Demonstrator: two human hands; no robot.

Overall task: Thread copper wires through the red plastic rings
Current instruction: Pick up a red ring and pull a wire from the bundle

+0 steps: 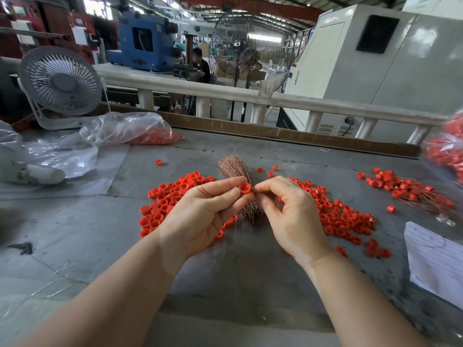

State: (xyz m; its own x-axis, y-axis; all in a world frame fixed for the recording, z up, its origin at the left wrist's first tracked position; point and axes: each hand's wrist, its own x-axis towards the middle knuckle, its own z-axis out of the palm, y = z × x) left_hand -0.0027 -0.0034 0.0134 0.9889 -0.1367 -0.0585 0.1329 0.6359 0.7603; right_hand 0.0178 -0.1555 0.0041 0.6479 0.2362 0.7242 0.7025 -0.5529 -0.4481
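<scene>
My left hand (203, 211) pinches a single red plastic ring (245, 188) between thumb and forefinger, its opening facing me. My right hand (288, 211) pinches a thin copper wire right at the ring's right side; the wire itself is too fine to see clearly. A bundle of copper wires (234, 169) lies on the grey table behind and under both hands. Loose red rings lie in a pile to the left (170, 199) and another to the right (343, 219). Rings with wires through them (411, 190) lie at the far right.
A clear plastic bag with red rings (140, 132) lies at the back left beside a white desk fan (60, 83). Another bag of rings (448, 149) sits at the right edge. White paper (436, 261) lies near right. A white railing (250, 96) runs behind the table.
</scene>
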